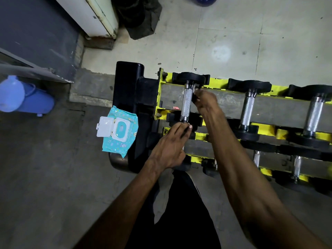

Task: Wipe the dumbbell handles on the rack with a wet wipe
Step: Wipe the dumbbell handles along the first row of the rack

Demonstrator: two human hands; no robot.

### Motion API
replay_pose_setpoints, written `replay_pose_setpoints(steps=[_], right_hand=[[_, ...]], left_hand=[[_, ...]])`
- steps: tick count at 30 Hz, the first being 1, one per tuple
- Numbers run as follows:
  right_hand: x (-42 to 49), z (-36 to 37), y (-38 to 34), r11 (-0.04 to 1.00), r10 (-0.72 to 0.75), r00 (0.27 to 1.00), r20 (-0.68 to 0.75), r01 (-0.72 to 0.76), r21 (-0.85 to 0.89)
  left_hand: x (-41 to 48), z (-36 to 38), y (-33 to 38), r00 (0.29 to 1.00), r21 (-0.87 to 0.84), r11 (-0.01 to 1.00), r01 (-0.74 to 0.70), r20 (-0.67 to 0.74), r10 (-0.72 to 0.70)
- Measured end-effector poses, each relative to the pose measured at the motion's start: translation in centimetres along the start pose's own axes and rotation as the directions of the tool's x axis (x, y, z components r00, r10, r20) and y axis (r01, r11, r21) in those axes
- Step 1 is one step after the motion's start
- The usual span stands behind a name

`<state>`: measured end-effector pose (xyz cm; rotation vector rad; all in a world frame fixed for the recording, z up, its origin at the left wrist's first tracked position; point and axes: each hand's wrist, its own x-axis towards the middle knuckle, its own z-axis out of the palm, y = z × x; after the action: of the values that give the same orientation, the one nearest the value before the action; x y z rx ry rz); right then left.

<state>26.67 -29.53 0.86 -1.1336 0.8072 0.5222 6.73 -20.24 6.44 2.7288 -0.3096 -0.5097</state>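
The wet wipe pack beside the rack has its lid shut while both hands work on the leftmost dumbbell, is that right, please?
Not quite: the head view shows the wet wipe pack with its lid flipped open, not shut. It lies beside the rack, and the left hand and right hand are at the leftmost dumbbell.

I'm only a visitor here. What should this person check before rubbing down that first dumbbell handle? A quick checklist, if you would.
1. The dumbbell sits in the rack: ok.
2. The left hand rests on its near end: ok.
3. The right hand holds a wet wipe: cannot tell; only a white bit shows at its fingertips.
4. The wipe pack lies close by, lid open: ok.
5. The handle is already clean: cannot tell.
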Motion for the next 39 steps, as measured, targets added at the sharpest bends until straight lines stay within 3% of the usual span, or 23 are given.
replay_pose_setpoints(steps=[5,10,12,14,16,18,20,22,24,26,28,31,33,37,39], right_hand=[[0.1,-0.6,-0.2,0.978,0.210,0.946,0.247,-0.203,-0.056],[-0.1,0.3,-0.3,0.946,0.272,0.927,0.259,-0.307,0.104],[-0.9,0.6,-0.2,0.980,0.182,0.971,0.153,-0.192,0.058],[-1.2,0.4,0.5,0.999,0.012,0.999,-0.051,-0.010,0.035],[-1.3,0.1,1.3,0.959,-0.266,0.950,-0.163,0.244,-0.143],[-1.6,-0.3,2.0,0.760,-0.588,0.801,-0.113,0.498,-0.418],[-2.5,-0.7,2.5,0.450,-0.804,0.588,0.091,0.702,-0.552],[-3.4,-1.1,3.0,0.138,-0.845,0.406,0.348,0.794,-0.592],[-3.4,-1.2,3.2,-0.199,-0.767,0.304,0.565,0.725,-0.659],[-3.0,-0.9,2.6,-0.454,-0.639,0.306,0.706,0.591,-0.667],[-2.8,-0.4,1.2,-0.570,-0.506,0.352,0.787,0.548,-0.612],[-2.6,-0.3,-0.9,-0.746,-0.291,0.314,0.904,0.516,-0.420],[-2.6,-0.1,-2.0,-0.806,-0.187,0.306,0.934,0.496,-0.323],[-3.2,1.3,-3.0,-0.821,-0.006,0.456,0.890,0.506,-0.265],[-4.2,1.7,-2.7,-0.820,0.148,0.486,0.861,0.547,-0.168]], left_hand=[[0.4,0.2,0.4,0.999,-0.029,1.000,-0.003,0.049,0.004],[0.5,0.4,0.6,0.999,-0.024,1.000,-0.012,0.050,0.013],[0.5,0.3,0.4,0.999,-0.016,1.000,-0.024,0.046,0.024],[0.4,0.2,0.2,0.999,-0.015,1.000,-0.025,0.038,0.025],[0.3,0.3,0.1,1.000,-0.034,0.999,-0.020,0.022,0.021],[0.2,0.4,0.1,0.999,-0.051,0.998,-0.032,0.004,0.032],[0.2,0.4,0.0,0.999,-0.053,0.998,-0.045,0.000,0.045],[0.2,0.3,-0.2,0.999,-0.049,0.998,-0.043,0.009,0.043],[0.2,0.3,-0.4,0.999,-0.040,0.998,-0.043,0.023,0.044],[0.2,0.2,-0.5,0.998,-0.010,0.998,-0.058,0.027,0.059],[0.2,0.1,-0.6,0.997,0.045,0.996,-0.073,0.031,0.071],[-0.1,0.0,-0.6,0.996,0.118,0.990,-0.081,0.032,0.078],[-0.3,0.3,-0.7,0.996,0.132,0.987,-0.090,0.027,0.087],[-0.6,0.6,-1.0,0.994,0.144,0.984,-0.105,0.032,0.102],[-0.6,0.5,-1.1,0.993,0.128,0.985,-0.115,0.032,0.112]])
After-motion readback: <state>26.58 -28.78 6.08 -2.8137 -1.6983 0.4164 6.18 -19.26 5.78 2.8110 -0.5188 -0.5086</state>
